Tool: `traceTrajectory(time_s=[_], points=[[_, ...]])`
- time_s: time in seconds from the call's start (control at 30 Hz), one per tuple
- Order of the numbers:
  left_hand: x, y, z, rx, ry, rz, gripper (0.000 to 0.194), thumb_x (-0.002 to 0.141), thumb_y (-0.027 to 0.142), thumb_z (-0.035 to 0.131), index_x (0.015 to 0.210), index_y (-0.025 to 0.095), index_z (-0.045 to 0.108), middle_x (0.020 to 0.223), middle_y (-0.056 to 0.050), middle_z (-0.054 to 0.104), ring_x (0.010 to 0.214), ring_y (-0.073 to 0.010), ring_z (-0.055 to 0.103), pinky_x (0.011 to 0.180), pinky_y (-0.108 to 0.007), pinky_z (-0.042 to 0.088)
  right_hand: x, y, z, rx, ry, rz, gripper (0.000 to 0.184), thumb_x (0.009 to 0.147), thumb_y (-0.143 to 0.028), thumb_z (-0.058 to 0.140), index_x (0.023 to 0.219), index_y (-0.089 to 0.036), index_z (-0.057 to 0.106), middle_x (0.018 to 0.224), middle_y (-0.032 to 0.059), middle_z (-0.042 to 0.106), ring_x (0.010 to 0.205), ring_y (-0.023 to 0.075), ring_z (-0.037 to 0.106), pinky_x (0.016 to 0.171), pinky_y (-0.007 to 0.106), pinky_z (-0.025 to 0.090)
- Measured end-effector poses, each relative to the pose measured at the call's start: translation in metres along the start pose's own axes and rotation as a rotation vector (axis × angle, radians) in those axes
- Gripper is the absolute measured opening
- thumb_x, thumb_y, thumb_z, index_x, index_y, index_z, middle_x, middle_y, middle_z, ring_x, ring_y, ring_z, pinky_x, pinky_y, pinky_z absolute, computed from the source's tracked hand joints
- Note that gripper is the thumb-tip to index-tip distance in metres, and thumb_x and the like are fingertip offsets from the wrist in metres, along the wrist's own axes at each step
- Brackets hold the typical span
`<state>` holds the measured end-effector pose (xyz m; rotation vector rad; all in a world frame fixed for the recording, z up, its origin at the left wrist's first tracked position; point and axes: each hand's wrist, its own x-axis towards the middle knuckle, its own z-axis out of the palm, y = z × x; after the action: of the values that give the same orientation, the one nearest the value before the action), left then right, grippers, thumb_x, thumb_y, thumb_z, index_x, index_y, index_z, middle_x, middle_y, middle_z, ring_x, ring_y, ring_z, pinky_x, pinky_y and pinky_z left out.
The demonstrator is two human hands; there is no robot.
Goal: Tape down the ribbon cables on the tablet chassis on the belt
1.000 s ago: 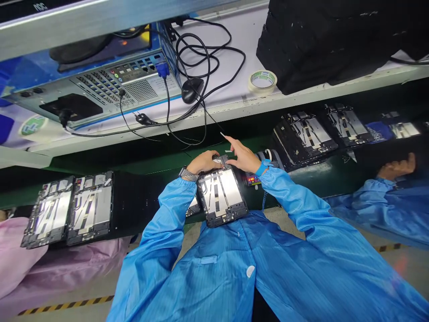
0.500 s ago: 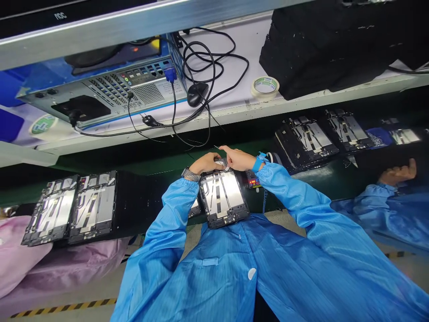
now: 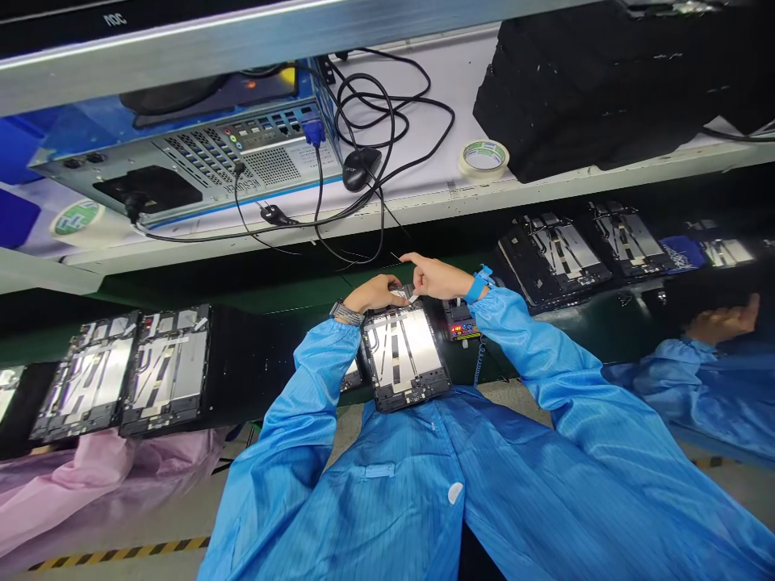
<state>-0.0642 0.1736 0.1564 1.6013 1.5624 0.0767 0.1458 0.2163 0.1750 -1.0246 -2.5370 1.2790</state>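
The head view shows the open tablet (image 3: 404, 355) low in the middle, by the near edge of the dark table (image 3: 248, 355), with its shiny insides facing up. Its bottom end is close to the person's blue coat (image 3: 387, 484). All clock places count from this tablet.

At 11 o'clock, the left hand (image 3: 372, 295) holds the top edge with bent fingers. At 12 to 1 o'clock, the right hand (image 3: 441, 279) has its fingertips down by a little pale strip (image 3: 414, 298) at the top edge. I cannot tell if they pinch it. A thin stick (image 3: 395, 257) pokes out by its pointing finger.

Part of 1 more tablet (image 3: 352, 376) peeks out at 9 o'clock, just beside the open one. A small box with red lights (image 3: 462, 324) is at 2 o'clock, near the right sleeve.

Farther out, 2 open tablets (image 3: 165, 367) lie side by side at 9 o'clock. More open tablets (image 3: 563, 254) sit at 2 o'clock. At 3 o'clock is another person's hand (image 3: 723, 319). A pink sleeve (image 3: 90, 480) is at 8 o'clock.

On the shelf (image 3: 424, 190), a computer box (image 3: 266, 165) is at 10 o'clock, and a tape roll (image 3: 484, 159) is at 1 o'clock.
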Motion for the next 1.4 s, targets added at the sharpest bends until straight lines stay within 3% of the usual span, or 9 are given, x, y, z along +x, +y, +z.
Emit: traceTrajectory(time_s=[0.2,0.6,0.73,0.83,0.93,1.13,1.4], points=[[-0.001,0.001,0.0,0.006,-0.003,-0.008,0.062,0.065,0.052,0.082,0.118,0.023,0.067,0.12,-0.006,0.072,0.101,-0.0235,0.069,0.086,-0.03,0.052,0.005,0.001,0.008,-0.053,-0.077,0.02,0.083,0.081,-0.009,0.074,0.154,-0.017,0.034,0.081,-0.003,0.068,0.075,0.0152,0.064,0.067,0.022,0.044],[0.002,-0.004,0.002,0.01,0.011,0.026,0.06,0.065,0.051,0.082,0.116,0.022,0.068,0.114,-0.005,0.073,0.099,-0.0231,0.069,0.087,-0.03,0.052,0.006,-0.003,0.019,-0.161,-0.041,0.089,0.094,0.078,-0.018,0.082,0.157,-0.022,0.031,0.088,0.0025,0.071,0.08,0.0226,0.068,0.067,0.027,0.045],[0.002,-0.004,0.002,0.014,0.009,0.029,0.062,0.065,0.051,0.082,0.117,0.021,0.067,0.115,-0.006,0.073,0.1,-0.0235,0.069,0.088,-0.03,0.052,0.007,-0.002,0.02,-0.254,0.03,0.08,0.093,0.074,-0.02,0.087,0.153,-0.025,0.038,0.105,0.0082,0.072,0.092,0.0271,0.069,0.075,0.03,0.045],[0.002,-0.005,0.002,0.017,0.007,0.036,0.064,0.065,0.052,0.082,0.119,0.021,0.067,0.116,-0.006,0.073,0.102,-0.0238,0.069,0.087,-0.029,0.052,0.005,0.002,0.016,-0.288,0.103,0.123,0.102,0.064,-0.035,0.095,0.15,-0.025,0.041,0.12,0.0121,0.067,0.104,0.0312,0.067,0.082,0.034,0.046],[0.002,-0.005,0.0,0.021,0.01,0.037,0.065,0.065,0.052,0.082,0.12,0.021,0.067,0.118,-0.007,0.072,0.103,-0.0236,0.069,0.085,-0.028,0.052,-0.002,0.005,0.018,-0.196,0.115,0.194,0.115,0.061,-0.047,0.094,0.156,-0.023,0.033,0.117,0.0113,0.066,0.101,0.0294,0.066,0.082,0.034,0.047],[0.003,-0.001,-0.005,0.029,-0.03,0.007,0.065,0.064,0.051,0.083,0.12,0.022,0.066,0.119,-0.006,0.072,0.103,-0.0239,0.068,0.085,-0.029,0.052,-0.017,0.015,0.036,0.079,0.108,0.259,0.12,0.07,-0.045,0.087,0.164,-0.02,0.017,0.104,0.0056,0.065,0.084,0.0204,0.063,0.072,0.029,0.047],[0.003,-0.001,-0.003,0.034,-0.002,-0.009,0.069,0.062,0.057,0.084,0.119,0.022,0.068,0.118,-0.007,0.072,0.102,-0.0256,0.069,0.084,-0.031,0.052,-0.011,0.053,0.049,0.511,0.205,0.174,0.097,0.081,-0.037,0.077,0.162,-0.025,0.024,0.08,-0.0048,0.059,0.062,0.0122,0.053,0.058,0.024,0.043]])
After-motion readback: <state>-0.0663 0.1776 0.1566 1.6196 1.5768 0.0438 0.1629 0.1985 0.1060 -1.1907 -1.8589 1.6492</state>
